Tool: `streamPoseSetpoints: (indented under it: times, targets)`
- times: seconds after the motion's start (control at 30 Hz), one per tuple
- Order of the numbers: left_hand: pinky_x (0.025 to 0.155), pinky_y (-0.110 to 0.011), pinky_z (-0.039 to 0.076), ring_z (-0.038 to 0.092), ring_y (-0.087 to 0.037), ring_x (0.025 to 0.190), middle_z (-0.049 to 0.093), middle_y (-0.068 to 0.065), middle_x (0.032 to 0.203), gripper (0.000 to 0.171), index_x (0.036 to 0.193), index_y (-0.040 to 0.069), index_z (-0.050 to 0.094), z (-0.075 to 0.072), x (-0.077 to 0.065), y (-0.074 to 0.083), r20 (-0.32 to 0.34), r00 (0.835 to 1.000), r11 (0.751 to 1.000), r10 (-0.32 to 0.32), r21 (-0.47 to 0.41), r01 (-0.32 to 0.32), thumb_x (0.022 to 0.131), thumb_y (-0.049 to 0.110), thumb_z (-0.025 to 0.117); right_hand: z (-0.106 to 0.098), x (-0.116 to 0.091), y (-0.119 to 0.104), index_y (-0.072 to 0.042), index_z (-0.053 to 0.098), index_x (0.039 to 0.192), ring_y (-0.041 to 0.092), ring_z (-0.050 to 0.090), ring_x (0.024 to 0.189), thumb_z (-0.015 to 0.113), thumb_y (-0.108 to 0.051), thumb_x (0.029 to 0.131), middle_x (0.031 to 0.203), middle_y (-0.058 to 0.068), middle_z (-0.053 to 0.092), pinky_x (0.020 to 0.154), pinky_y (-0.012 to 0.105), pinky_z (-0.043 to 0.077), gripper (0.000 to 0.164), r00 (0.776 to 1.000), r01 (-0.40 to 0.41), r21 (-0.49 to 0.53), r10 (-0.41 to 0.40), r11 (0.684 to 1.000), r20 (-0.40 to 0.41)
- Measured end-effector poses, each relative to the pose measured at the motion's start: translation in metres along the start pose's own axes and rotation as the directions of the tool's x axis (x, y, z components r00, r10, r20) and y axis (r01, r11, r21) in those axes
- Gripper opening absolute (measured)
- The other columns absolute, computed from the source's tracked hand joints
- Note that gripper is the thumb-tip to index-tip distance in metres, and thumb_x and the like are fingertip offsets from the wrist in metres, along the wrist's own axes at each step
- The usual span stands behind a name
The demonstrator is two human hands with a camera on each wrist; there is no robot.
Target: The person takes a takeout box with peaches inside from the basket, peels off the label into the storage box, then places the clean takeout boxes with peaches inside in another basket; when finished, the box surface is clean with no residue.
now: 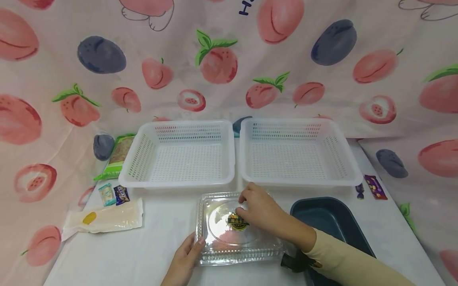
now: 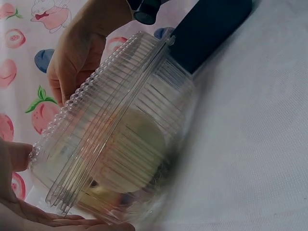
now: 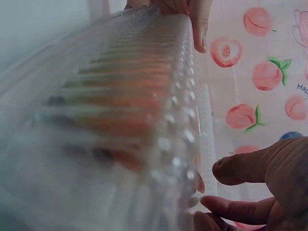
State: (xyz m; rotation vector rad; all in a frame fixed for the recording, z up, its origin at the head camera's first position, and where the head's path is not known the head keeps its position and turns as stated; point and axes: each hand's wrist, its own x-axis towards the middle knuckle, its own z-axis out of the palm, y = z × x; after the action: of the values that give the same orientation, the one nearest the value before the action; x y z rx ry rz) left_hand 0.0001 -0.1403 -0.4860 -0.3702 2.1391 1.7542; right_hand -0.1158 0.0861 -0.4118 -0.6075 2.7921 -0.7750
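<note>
Because lid (image 1: 218, 230) is on w/ contents (image 2: 130, 149) inside, opening appears not done; removal, if req'd, remains. Clear container (image 1: 239, 256) is lower ctr of head frame: ribbed sides, gold-and-black label (image 1: 237, 224). L hand (image 1: 186, 256) grips its left edge; R hand (image 1: 260, 210), loosely curved over lid, pinches nothing visible; contact: can't tell.

Just behind the bare right hand (image 1: 259, 204) runs 1 plain, pale-yellow sleeve (image 1: 352, 254) with a smooth-edged cuff (image 1: 316, 245), and beside that hand's wrist sits 1 black device (image 1: 296, 262) with a rounded end, the left hand (image 1: 184, 258) being likewise bare.
</note>
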Motion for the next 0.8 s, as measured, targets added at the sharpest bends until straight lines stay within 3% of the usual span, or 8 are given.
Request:
streamPoseSetpoints:
  times: [0.17, 0.5, 0.8]
  targets:
    - [0.105, -0.053, 0.056, 0.057, -0.048, 0.134, 0.044, -0.041, 0.151, 0.091, 0.151, -0.025, 0.022, -0.001, 0.002, -0.001, 0.028, 1.000, 0.999, 0.004, -0.035, -0.003, 0.110, 0.052, 0.046, 0.004, -0.002, -0.002, -0.010, 0.069, 0.079, 0.013, 0.052, 0.078, 0.077, -0.013, 0.085, 0.085, -0.002, 0.055, 0.069, 0.031, 0.050, 0.010, 1.000, 0.015, 0.009, -0.015, 1.000, 0.028]
    - [0.106, -0.055, 0.055, 0.057, -0.049, 0.133, 0.046, -0.040, 0.150, 0.082, 0.152, -0.024, 0.021, -0.002, -0.002, 0.008, 0.046, 0.999, 0.998, -0.012, -0.067, 0.016, 0.112, 0.043, 0.046, 0.009, -0.003, -0.003, -0.013, 0.061, 0.075, 0.010, 0.051, 0.066, 0.068, -0.001, 0.083, 0.071, -0.006, 0.056, 0.059, 0.027, 0.046, 0.017, 0.994, 0.105, -0.005, -0.105, 0.994, 0.024]
    - [0.103, -0.053, 0.057, 0.060, -0.045, 0.131, 0.049, -0.037, 0.150, 0.085, 0.153, -0.022, 0.023, -0.001, 0.000, 0.006, 0.030, 0.999, 0.998, -0.028, -0.057, 0.030, 0.111, 0.048, 0.045, 0.010, -0.004, -0.003, -0.011, 0.063, 0.078, 0.011, 0.052, 0.067, 0.064, 0.003, 0.086, 0.071, -0.005, 0.057, 0.058, 0.025, 0.047, 0.016, 0.997, 0.074, 0.036, -0.075, 0.997, 0.033]
